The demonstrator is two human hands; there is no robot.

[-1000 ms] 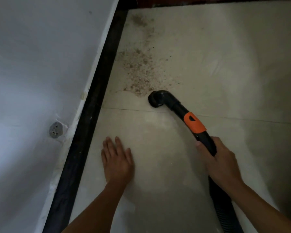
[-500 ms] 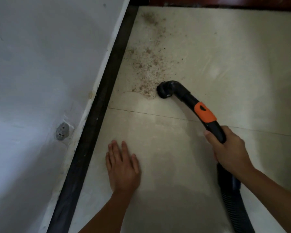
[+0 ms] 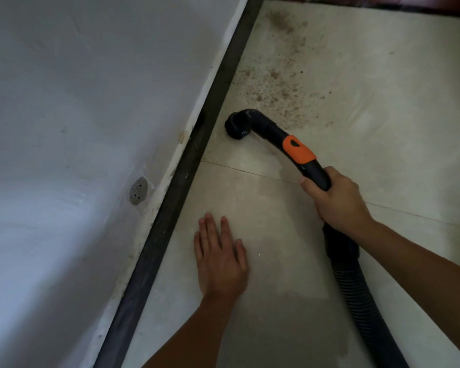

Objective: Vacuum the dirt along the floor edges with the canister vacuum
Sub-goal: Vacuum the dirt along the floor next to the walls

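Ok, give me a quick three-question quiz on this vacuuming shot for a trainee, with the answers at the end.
1. True or false: the left hand lies flat on the floor tile.
2. Which hand grips the vacuum tube? A: left hand. B: right hand. C: both.
3. What colour is the collar on the tube?

Key: 1 true; 2 B; 3 orange.

hose [image 3: 356, 282] cut off at bottom edge
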